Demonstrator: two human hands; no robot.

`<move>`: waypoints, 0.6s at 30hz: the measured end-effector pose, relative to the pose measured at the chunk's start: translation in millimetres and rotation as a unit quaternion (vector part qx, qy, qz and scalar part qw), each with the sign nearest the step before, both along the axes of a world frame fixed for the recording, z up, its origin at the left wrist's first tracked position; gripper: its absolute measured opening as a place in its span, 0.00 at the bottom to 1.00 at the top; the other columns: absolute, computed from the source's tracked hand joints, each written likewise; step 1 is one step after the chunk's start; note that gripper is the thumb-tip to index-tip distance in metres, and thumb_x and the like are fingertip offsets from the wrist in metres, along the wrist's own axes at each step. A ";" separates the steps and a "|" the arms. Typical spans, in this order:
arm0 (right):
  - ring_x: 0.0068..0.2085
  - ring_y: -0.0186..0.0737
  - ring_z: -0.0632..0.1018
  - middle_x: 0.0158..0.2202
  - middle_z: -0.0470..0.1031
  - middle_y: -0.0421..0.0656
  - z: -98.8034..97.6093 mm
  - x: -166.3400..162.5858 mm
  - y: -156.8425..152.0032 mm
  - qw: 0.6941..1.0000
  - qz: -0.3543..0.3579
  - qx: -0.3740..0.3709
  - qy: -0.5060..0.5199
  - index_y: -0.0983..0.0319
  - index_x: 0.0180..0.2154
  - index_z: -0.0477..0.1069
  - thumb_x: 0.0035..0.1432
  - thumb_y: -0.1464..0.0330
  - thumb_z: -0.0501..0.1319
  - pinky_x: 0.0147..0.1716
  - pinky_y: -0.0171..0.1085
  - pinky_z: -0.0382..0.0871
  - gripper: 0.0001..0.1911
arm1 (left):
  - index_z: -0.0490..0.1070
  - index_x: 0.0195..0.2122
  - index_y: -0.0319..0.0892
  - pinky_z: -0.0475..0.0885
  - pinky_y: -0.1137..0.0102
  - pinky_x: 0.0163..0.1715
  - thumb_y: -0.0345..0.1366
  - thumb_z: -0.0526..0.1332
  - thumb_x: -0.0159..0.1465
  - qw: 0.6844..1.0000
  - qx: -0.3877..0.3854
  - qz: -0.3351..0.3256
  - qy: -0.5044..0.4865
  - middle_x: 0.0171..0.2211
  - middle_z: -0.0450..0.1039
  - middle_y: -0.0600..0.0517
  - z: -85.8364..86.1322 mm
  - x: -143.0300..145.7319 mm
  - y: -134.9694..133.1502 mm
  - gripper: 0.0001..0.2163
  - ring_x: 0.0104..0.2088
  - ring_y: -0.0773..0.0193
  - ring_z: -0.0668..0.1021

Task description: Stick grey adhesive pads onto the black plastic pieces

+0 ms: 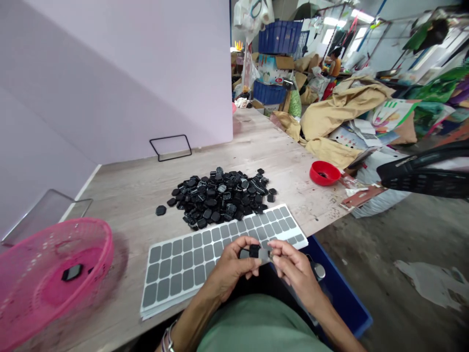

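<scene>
My left hand (238,261) is closed on a small black plastic piece (254,251) above the near edge of the sheet. Close against that piece is a small grey patch (264,253), which looks like a sticker from the sheet. The fingertips of my right hand (293,264) pinch at the patch's right end. Under and beyond my hands lies a white sheet of grey rounded stickers (188,260), on top of a stack. Behind it spreads a heap of black plastic pieces (216,195), mostly with cut corners.
At the left stands a pink plastic basket (98,234) with a black piece (72,272) inside. A red bowl (325,173) sits at the table's right edge. Below that edge is a blue crate (348,308). A black wire stand (170,147) leans near the wall. A person (334,66) is far back.
</scene>
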State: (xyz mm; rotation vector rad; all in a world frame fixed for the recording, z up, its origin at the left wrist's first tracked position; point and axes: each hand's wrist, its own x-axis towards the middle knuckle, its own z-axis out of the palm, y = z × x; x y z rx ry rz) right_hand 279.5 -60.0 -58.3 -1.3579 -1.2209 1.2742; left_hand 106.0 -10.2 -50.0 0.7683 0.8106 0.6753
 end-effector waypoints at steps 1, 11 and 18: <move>0.27 0.32 0.70 0.31 0.70 0.39 2.7 -0.3 0.7 0.998 -0.014 0.036 -0.057 0.58 0.46 0.70 0.60 0.64 0.55 0.25 0.31 0.65 0.13 | 0.67 0.40 0.40 0.60 0.79 0.18 0.28 0.67 0.51 1.000 0.000 -0.001 -0.001 0.27 0.70 0.57 0.0 0.6 0.0 0.16 0.20 0.75 0.72; 0.39 0.40 0.74 0.37 0.72 0.44 11.0 -9.1 2.4 0.944 -0.002 0.196 -0.264 0.58 0.44 0.67 0.64 0.70 0.49 0.39 0.37 0.66 0.11 | 0.66 0.40 0.40 0.62 0.79 0.20 0.28 0.68 0.50 1.000 -0.019 -0.001 -0.018 0.26 0.69 0.58 3.4 2.0 -1.0 0.18 0.21 0.74 0.73; 0.37 0.39 0.74 0.37 0.72 0.43 6.8 -7.5 -0.2 0.922 0.007 0.227 -0.314 0.58 0.46 0.67 0.65 0.71 0.48 0.37 0.37 0.66 0.13 | 0.66 0.40 0.39 0.62 0.79 0.19 0.29 0.69 0.49 1.000 -0.008 0.000 -0.011 0.26 0.69 0.58 2.7 4.2 -2.0 0.19 0.20 0.74 0.73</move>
